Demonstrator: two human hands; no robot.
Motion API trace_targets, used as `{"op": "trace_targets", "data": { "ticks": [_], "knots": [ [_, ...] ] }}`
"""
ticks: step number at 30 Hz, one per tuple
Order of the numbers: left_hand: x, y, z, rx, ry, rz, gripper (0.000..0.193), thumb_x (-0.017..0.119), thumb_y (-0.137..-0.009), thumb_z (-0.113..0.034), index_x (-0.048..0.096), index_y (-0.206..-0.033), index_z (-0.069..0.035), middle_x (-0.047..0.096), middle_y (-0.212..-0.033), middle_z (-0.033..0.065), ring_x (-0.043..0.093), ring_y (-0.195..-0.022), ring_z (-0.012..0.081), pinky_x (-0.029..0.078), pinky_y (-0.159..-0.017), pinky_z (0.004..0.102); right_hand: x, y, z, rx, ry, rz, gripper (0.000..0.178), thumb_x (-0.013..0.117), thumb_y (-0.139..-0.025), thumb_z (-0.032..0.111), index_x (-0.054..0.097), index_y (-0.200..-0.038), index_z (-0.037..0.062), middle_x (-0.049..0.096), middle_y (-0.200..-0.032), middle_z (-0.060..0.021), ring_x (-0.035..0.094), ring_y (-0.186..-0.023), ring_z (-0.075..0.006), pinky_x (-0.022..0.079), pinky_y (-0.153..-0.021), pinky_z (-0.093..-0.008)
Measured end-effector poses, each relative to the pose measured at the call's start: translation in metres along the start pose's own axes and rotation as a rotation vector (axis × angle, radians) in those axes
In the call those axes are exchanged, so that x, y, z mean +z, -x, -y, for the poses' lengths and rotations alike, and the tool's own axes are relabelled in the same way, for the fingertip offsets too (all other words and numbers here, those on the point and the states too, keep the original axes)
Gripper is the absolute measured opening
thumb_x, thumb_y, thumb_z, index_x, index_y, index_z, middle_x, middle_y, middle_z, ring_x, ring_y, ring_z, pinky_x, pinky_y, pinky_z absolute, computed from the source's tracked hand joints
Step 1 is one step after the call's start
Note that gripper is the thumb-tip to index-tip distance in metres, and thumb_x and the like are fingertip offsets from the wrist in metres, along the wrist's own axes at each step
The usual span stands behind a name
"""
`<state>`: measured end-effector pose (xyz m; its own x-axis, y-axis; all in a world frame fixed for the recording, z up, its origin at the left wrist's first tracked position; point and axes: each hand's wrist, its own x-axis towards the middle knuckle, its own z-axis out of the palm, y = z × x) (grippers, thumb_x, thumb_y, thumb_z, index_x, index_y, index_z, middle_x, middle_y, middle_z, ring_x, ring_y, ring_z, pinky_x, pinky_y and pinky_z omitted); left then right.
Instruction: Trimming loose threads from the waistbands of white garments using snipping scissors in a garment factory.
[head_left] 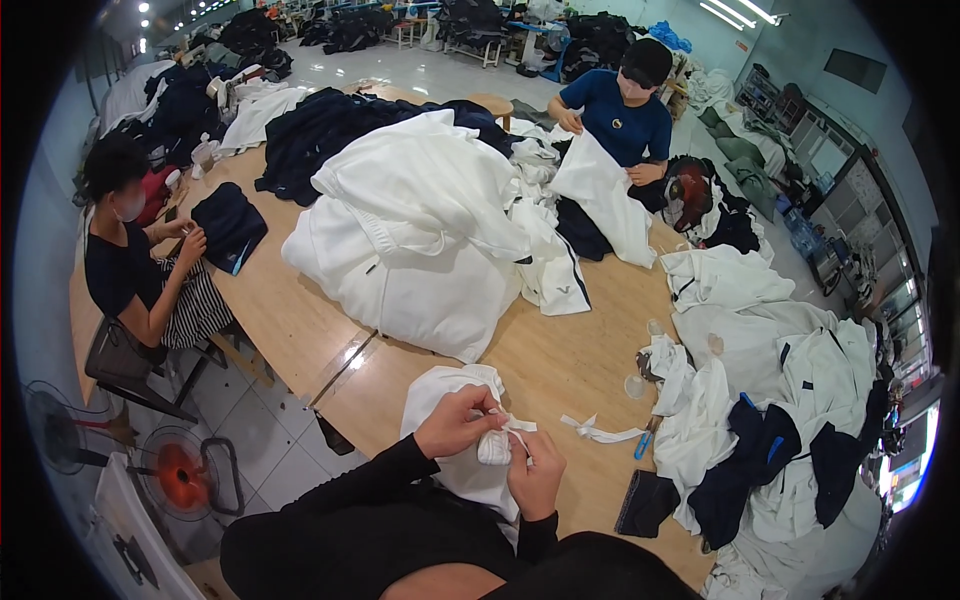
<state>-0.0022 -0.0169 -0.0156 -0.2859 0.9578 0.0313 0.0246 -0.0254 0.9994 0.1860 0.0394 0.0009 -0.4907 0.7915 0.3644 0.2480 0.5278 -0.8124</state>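
A white garment [432, 392] lies at the table's near edge and hangs toward my lap, with a gathered, ribbed part [494, 448] raised between my hands. My left hand [458, 424] is closed in a pinch at the top of that part. Just right of it, my right hand [537, 474] also pinches, its thumb and forefinger at a thin white strip [520, 426] that runs between both hands. The fingertips partly hide where strip and garment meet.
A tall pile of white garments [420, 250] stands ahead. Right of my hands lie a loose white strip [600, 431], a blue-handled small tool [645, 440], a dark folded cloth [647, 503] and heaped clothes [820, 370]. Two co-workers handle garments across the table; a fan [183, 474] stands left.
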Motion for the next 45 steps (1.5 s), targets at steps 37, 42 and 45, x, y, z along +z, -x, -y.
{"op": "trace_targets", "data": {
  "ticks": [37, 42, 45],
  "knots": [
    [-0.009, -0.003, -0.007, -0.100, 0.465, 0.098, 0.012, 0.060, -0.111, -0.013, 0.056, -0.105, -0.004, 0.076, -0.099, 0.0103, 0.072, -0.095, 0.0146, 0.057, -0.085, 0.0297, -0.012, -0.015, 0.020, -0.112, -0.375, 0.140, 0.010, 0.066, -0.098, 0.001, 0.067, -0.088, -0.0006, 0.072, -0.101, -0.0113, 0.067, -0.087, -0.0200, 0.051, -0.075, -0.0317],
    [0.007, -0.001, -0.006, -0.120, 0.533, 0.090, 0.013, 0.059, -0.113, -0.015, 0.054, -0.105, -0.005, 0.075, -0.097, 0.0098, 0.070, -0.089, 0.0130, 0.056, -0.082, 0.0288, -0.007, -0.008, 0.008, 0.171, -0.820, 0.236, 0.024, 0.056, -0.107, 0.013, 0.062, -0.088, 0.0007, 0.069, -0.098, -0.0067, 0.051, -0.074, -0.0073, 0.040, -0.068, -0.0234],
    [0.009, 0.001, 0.007, -0.148, 0.588, -0.020, 0.013, 0.059, -0.113, -0.014, 0.054, -0.103, -0.006, 0.074, -0.095, 0.0097, 0.070, -0.086, 0.0132, 0.056, -0.080, 0.0286, 0.001, 0.000, -0.001, 0.285, -0.914, 0.219, 0.029, 0.053, -0.110, 0.018, 0.060, -0.087, 0.0028, 0.062, -0.091, -0.0025, 0.042, -0.068, -0.0047, 0.033, -0.063, -0.0226]
  ]
}}
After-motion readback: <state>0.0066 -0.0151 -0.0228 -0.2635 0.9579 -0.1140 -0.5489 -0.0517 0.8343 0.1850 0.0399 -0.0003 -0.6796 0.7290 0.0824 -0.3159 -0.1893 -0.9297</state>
